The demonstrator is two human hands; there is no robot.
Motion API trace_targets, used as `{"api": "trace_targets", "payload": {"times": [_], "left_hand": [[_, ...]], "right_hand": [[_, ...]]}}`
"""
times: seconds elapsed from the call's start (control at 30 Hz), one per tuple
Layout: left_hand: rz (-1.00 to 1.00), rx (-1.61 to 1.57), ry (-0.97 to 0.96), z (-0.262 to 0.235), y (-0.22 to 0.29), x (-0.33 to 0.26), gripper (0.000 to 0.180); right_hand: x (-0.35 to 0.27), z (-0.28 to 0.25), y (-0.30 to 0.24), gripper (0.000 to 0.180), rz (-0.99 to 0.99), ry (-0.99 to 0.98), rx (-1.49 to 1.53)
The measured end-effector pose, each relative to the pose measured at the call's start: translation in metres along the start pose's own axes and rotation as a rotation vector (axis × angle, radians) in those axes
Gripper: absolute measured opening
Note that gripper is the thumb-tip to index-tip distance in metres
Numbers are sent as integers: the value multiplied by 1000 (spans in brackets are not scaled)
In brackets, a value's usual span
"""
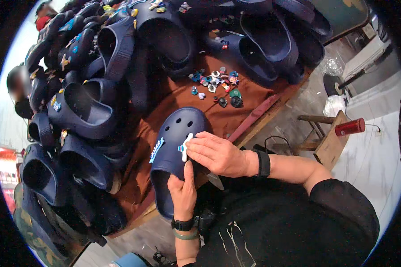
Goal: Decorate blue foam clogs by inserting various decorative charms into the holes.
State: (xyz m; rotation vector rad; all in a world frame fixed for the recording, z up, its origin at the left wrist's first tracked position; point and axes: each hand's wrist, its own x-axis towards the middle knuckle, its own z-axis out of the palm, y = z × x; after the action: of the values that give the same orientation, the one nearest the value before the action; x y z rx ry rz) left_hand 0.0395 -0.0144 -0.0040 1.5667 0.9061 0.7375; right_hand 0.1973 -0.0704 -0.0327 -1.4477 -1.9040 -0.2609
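A navy clog (178,122) with round holes in its toe lies at the near edge of the cloth-covered table. My left hand (183,191) grips its upper by the foot opening, some fingers hidden inside. With fingers together, my right hand (216,153) holds a white shoe charm (186,146) with a blue part against the top of the clog. A light-blue lettered charm (156,150) sits on the clog's left side. Beyond the toe lies a loose pile of small colourful charms (216,81).
Navy clogs are heaped along the left (87,109) and far side (165,38), many bearing charms. Reddish-brown cloth (140,138) covers the table. To the right stands a wooden stool (332,138) with a red cylinder (349,127). People are partly visible at far left.
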Motion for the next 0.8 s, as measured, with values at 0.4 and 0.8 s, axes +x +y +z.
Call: {"api": "trace_targets", "payload": {"times": [0.4,0.8], "left_hand": [[-90,145,-39,-10,-5,17,30],[64,185,-13,-6,-18,-7,46]], "right_hand": [[18,7,40,25,284,57,437],[42,-5,73,60,241,-451,532]]}}
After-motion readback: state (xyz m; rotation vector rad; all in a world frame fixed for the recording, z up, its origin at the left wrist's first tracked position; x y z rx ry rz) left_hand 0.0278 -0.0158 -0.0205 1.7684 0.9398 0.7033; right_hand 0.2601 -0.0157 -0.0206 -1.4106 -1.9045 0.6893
